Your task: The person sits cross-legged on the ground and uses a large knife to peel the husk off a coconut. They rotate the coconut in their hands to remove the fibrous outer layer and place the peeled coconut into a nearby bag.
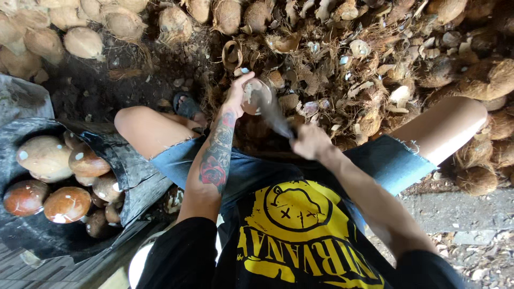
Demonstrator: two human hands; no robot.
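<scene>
1. My left hand [236,95] is clamped round a coconut [256,96], fingers over its top, held out past my knees.
2. My right hand [309,142] is closed tight on a blade [276,118]; blade is blurred, its tip touching the coconut's rt side.
3. Husk scraps [342,69] lie beyond both hands.
4. Black tub [115,155], w/ peeled brown coconuts [67,204] inside, sits well to the left of my left hand.

Brown coconut [256,96] (partly pared), blurred blade [276,119]
</scene>
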